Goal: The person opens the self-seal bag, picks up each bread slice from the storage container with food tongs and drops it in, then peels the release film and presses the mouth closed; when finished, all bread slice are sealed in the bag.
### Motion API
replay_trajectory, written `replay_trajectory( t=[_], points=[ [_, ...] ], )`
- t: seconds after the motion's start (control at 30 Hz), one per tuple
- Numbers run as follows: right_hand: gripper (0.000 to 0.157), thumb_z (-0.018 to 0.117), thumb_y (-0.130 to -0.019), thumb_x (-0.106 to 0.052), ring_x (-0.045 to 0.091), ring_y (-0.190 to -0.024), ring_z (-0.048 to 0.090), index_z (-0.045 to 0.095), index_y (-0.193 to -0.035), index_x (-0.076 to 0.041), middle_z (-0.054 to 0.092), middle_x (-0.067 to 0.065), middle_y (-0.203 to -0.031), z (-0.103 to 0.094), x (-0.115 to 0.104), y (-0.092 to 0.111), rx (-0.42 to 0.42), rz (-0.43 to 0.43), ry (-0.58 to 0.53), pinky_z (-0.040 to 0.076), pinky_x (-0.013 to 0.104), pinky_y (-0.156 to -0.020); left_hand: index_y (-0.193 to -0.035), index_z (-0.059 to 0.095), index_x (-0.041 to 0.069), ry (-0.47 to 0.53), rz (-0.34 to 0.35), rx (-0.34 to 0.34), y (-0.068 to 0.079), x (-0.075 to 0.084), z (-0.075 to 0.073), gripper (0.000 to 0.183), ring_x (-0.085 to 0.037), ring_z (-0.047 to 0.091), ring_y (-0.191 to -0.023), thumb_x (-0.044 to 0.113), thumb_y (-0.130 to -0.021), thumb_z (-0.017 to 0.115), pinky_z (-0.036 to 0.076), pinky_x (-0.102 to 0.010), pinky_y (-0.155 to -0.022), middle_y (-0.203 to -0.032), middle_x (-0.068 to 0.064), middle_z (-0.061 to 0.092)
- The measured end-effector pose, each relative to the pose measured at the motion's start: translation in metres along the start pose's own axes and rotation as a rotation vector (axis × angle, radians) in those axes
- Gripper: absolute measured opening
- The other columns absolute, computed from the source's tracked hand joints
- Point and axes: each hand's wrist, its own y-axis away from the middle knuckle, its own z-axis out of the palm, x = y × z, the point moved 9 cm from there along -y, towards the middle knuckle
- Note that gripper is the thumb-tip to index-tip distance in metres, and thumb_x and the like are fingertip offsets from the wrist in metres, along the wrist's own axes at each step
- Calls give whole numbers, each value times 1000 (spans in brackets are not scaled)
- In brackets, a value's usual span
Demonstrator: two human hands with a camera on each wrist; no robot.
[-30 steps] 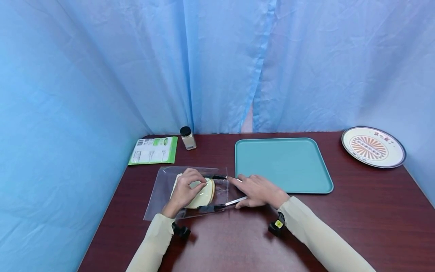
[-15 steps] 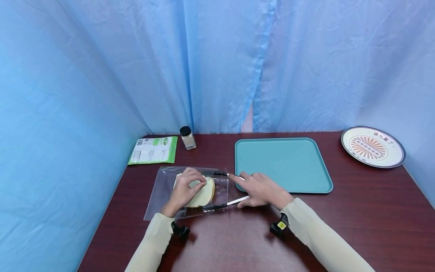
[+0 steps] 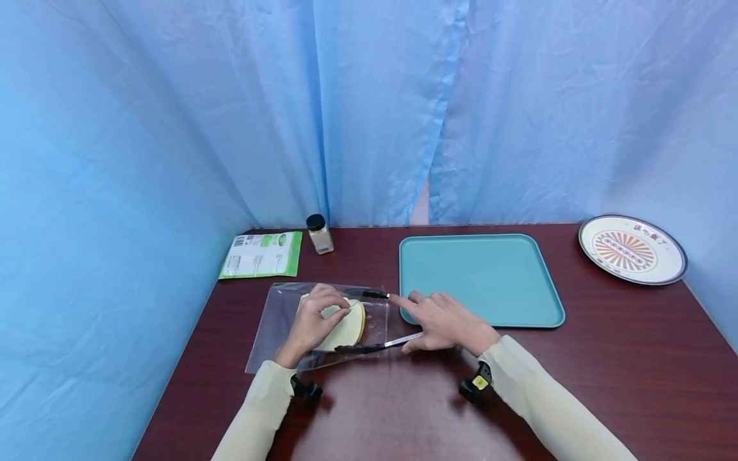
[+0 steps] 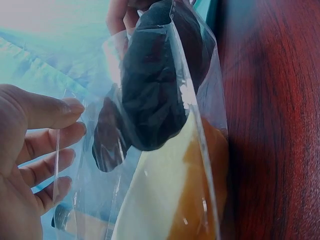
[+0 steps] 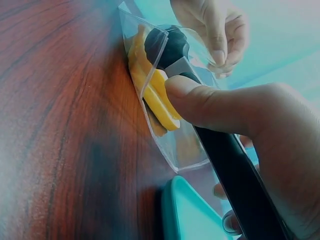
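Note:
My left hand (image 3: pixel 313 323) pinches the upper film at the mouth of a clear plastic bag (image 3: pixel 262 342), lifting it. Pale bread slices (image 3: pixel 350 334) with a brown crust lie inside the bag; the left hand covers part of them in the head view. With my right hand (image 3: pixel 445 322) I grip a pair of tongs (image 3: pixel 403 340), thumb on one arm. The tongs are spread wide, their black tips (image 4: pixel 152 95) inside the bag mouth on either side of the bread (image 5: pixel 162 102).
A teal tray (image 3: pixel 481 275) lies just beyond the right hand. At the back left are a green-and-white packet (image 3: pixel 259 255) and a black-capped jar (image 3: pixel 319 234). A patterned plate (image 3: pixel 634 250) sits at the far right, and a blue curtain (image 3: pixel 369 115) hangs behind the table.
The right hand has shifted slightly to the right, drawing the far tong arm a little back toward the bag mouth. My left hand stays in place, pinching the film.

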Motion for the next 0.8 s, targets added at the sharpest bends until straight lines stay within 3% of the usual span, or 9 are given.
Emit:
replay_trajectory(
  t=[0.27, 0.8],
  points=[
    [97, 72, -77, -69, 10, -52, 43, 39, -152, -18, 65, 8, -115, -3, 5, 5, -26, 30, -17, 48, 33, -59, -81, 78, 8, -11, 24, 20, 0, 1, -1, 9, -20, 64, -91, 0, -78, 82, 54, -40, -83, -84, -4, 73],
    [100, 77, -73, -67, 9, -53, 43, 42, -150, -15, 65, 6, -107, -20, 17, 32, 60, 42, 20, 48, 31, -56, -81, 78, 9, -27, 19, 29, -1, 3, -2, 11, -21, 64, -92, 1, -76, 83, 53, -43, -85, -85, -4, 73]
  ],
)
